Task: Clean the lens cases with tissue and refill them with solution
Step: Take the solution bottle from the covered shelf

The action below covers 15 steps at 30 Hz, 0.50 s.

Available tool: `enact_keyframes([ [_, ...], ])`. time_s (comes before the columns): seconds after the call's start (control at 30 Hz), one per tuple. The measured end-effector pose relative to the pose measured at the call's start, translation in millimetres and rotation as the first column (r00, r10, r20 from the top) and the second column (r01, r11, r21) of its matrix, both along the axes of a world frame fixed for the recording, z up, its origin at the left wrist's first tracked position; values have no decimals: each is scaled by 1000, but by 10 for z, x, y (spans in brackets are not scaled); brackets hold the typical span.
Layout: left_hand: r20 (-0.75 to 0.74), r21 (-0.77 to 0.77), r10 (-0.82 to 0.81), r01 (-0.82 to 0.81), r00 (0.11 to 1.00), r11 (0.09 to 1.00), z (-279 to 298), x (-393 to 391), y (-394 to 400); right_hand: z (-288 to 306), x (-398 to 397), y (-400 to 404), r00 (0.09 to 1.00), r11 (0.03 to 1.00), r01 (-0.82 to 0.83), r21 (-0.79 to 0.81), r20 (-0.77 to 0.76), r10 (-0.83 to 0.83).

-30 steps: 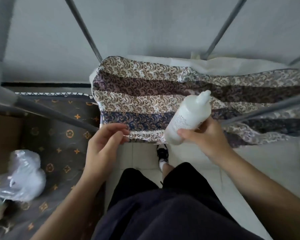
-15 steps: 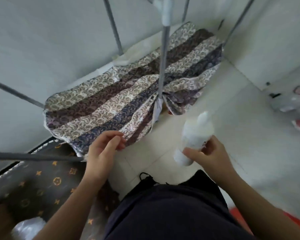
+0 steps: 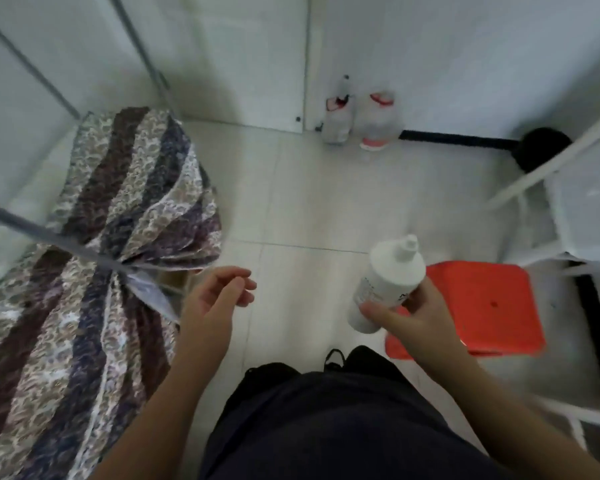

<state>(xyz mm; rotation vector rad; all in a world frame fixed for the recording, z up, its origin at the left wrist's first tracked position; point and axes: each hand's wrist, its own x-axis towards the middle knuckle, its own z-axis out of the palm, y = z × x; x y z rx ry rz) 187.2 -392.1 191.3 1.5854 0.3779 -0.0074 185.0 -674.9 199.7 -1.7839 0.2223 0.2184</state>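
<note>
Solution in its white plastic bottle stays gripped by the right hand while the left hand, fingers loosely curled and seemingly empty, hangs mid-frame as the view has swung from the patterned cloth toward the red stool at lower right, no lens cases in sight.

A pale tiled floor was seen, bounded by white walls. Left of the floor, a striped patterned fabric was draped over a grey metal frame. Two clear plastic bottles were stood against the wall. A red stool was placed beside a white chair.
</note>
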Motion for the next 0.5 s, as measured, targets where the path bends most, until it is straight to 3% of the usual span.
enact_keyframes([
  [0.13, 4, 39, -268, 268, 963, 963, 54, 295, -585, 50, -414, -496, 967, 967, 255, 17, 24, -255],
  [0.27, 15, 62, -509, 508, 860, 859, 62, 426, -1142, 65, -895, -809, 868, 869, 493, 43, 36, -495],
  [0.5, 18, 51, -731, 730, 682, 682, 70, 292, -1774, 175, -1664, -994, 659, 662, 749, 20, 75, -748],
])
